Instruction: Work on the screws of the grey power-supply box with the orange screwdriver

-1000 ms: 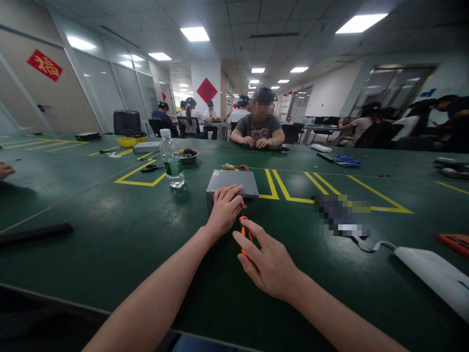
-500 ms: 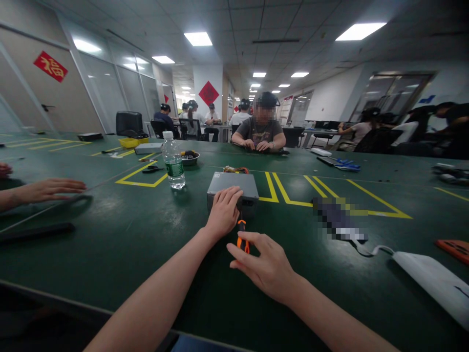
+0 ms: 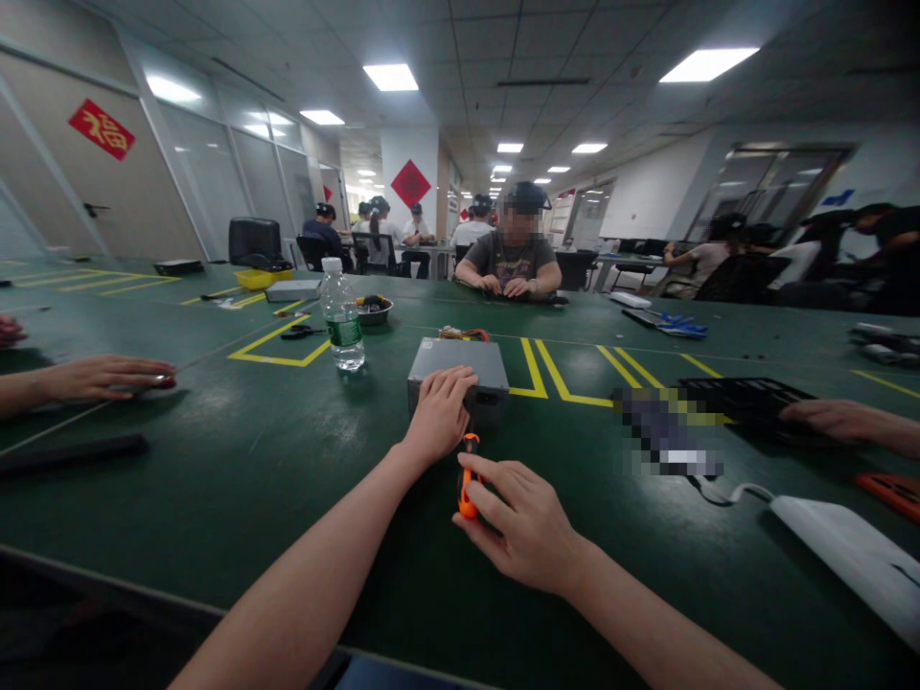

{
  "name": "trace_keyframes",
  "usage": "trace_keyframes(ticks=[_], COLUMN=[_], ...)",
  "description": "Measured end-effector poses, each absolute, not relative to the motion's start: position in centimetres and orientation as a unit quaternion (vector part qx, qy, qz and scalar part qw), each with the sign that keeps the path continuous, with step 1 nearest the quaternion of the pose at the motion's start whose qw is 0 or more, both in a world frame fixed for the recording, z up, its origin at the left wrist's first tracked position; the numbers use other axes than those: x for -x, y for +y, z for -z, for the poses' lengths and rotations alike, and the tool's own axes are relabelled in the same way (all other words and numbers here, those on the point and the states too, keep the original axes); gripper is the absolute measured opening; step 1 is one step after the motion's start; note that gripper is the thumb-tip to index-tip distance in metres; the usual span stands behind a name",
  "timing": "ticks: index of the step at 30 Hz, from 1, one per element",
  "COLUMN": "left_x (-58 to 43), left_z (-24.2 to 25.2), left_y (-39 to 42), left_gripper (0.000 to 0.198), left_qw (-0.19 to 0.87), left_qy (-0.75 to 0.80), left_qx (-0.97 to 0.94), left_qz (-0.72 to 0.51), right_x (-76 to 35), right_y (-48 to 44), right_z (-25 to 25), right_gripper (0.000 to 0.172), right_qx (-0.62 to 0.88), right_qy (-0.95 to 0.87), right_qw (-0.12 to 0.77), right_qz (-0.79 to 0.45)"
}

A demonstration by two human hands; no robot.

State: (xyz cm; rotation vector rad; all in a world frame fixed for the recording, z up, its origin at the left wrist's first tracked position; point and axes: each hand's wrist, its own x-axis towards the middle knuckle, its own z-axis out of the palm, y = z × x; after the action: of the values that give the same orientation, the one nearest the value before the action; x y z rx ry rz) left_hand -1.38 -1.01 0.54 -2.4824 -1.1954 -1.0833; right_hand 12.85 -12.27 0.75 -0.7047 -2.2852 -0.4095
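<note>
A grey metal box (image 3: 460,356) with a socket on its near face and coloured wires behind it sits on the green table (image 3: 302,537). My left hand (image 3: 440,417) rests over its top and near side, fingers wrapped on the near edge. Just below it, my right hand (image 3: 514,517) pinches the orange and black handle of a screwdriver (image 3: 469,494). The screwdriver points away from me at the near face of the box; its tip is hidden by my left hand.
A water bottle (image 3: 343,321) stands left of the box. To the right lie a blurred dark device (image 3: 657,426), a white device (image 3: 848,546) and a black frame (image 3: 747,398) under another person's hand. Another person's hand (image 3: 107,377) is at left.
My right fingers have shifted on the screwdriver handle, which has turned and tilted slightly. A person's hand and a black frame have appeared at right. The hand at left now touches a small red object.
</note>
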Motion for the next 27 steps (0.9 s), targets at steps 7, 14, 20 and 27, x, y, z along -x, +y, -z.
trace_keyframes(ticks=[7,14,20,27], left_x=[1.5,1.5,1.3,1.3], left_z=[-0.7,-0.7,-0.5,-0.5], left_y=[-0.9,-1.0,-1.0,-1.0], left_gripper=[0.036,0.031,0.029,0.03], left_qw=[0.082,0.081,0.082,0.091], left_qy=[-0.405,-0.404,-0.408,-0.411], left_qx=[0.832,0.828,0.821,0.825], left_qz=[0.37,0.381,0.392,0.377], right_x=[-13.1,-13.1,-13.0,-13.1], right_y=[-12.9,-12.0,-11.9,-12.0], right_z=[-1.0,-0.9,-0.6,-0.9], right_gripper=[0.033,0.025,0.028,0.029], right_qx=[0.302,0.26,0.276,0.264], right_qy=[-0.898,-0.882,-0.881,-0.901], right_qw=[0.303,0.365,0.364,0.312], right_qz=[0.105,0.147,0.124,0.143])
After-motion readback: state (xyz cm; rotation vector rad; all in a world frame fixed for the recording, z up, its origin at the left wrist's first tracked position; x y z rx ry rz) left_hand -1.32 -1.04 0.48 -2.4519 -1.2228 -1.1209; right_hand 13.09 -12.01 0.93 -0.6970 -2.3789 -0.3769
